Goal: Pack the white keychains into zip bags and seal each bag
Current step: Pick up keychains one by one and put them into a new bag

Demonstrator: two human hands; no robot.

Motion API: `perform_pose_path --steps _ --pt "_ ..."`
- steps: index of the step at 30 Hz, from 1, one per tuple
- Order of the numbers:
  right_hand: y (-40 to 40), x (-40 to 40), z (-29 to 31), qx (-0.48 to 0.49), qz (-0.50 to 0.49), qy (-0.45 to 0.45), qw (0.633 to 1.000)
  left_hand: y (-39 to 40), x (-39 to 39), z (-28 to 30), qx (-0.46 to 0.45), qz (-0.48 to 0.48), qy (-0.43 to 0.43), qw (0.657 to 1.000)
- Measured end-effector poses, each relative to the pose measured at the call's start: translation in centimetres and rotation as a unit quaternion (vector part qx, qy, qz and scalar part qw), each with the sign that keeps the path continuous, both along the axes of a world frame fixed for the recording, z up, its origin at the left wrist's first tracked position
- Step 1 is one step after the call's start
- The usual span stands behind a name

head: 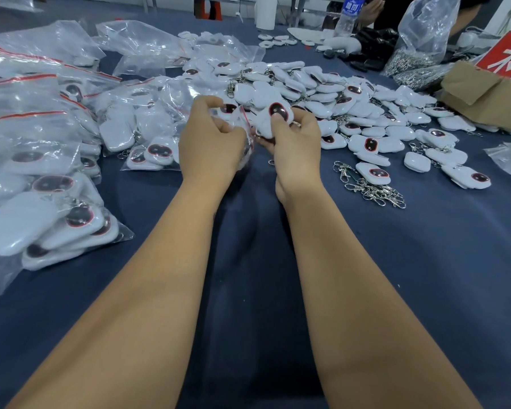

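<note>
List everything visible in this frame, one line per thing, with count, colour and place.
loose keychains: many, white, piled centre-right
held keychain: one, white with dark oval
held zip bag: one, clear with red strip
filled zip bags: many, clear, stacked left
metal clasps: a cluster, silver, right of the arms
cardboard box: one, brown, far right
water bottle: one, clear, far edge
table: dark blue
left hand: holds the bag
right hand: grips the keychain

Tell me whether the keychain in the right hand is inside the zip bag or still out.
Out. The right hand grips the white keychain bare beside the zip bag, which the left hand holds.
</note>
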State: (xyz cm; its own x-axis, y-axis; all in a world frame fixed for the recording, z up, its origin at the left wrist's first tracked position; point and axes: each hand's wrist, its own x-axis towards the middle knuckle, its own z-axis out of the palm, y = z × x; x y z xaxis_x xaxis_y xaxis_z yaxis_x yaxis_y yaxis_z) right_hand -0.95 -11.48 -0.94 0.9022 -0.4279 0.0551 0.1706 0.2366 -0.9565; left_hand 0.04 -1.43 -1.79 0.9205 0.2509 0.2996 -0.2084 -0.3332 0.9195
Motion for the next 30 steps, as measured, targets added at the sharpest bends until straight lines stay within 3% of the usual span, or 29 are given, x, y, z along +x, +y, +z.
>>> perform_pose_path --steps 4,7,9,12,17,25,30 --pt "0.0 0.0 0.5 0.141 0.039 -0.049 0.988 0.2 0.2 0.2 0.054 0.009 0.034 0.998" --pt "0.3 0.0 0.6 0.170 0.074 -0.055 0.981 0.1 0.0 0.3 0.043 -0.015 0.033 0.998" --pt "0.7 -0.2 0.5 0.118 0.082 -0.041 0.989 0.1 0.0 0.4 0.018 -0.019 0.028 0.999" --pt "1.1 -0.5 0.1 -0.063 0.057 -0.014 0.996 0.1 -0.1 0.5 -0.024 -0.008 0.010 1.000" --pt "1.0 -0.1 -0.5 -0.351 0.035 0.017 0.936 0.0 -0.2 0.9 -0.047 0.013 -0.027 0.998" --pt "1.2 -0.4 -0.7 -0.346 0.026 0.049 0.937 -0.3 -0.5 1.1 -0.065 0.007 -0.072 0.995" --pt "1.1 -0.6 -0.4 -0.407 0.102 0.045 0.907 -0.5 -0.6 0.9 -0.041 -0.006 -0.047 0.998"
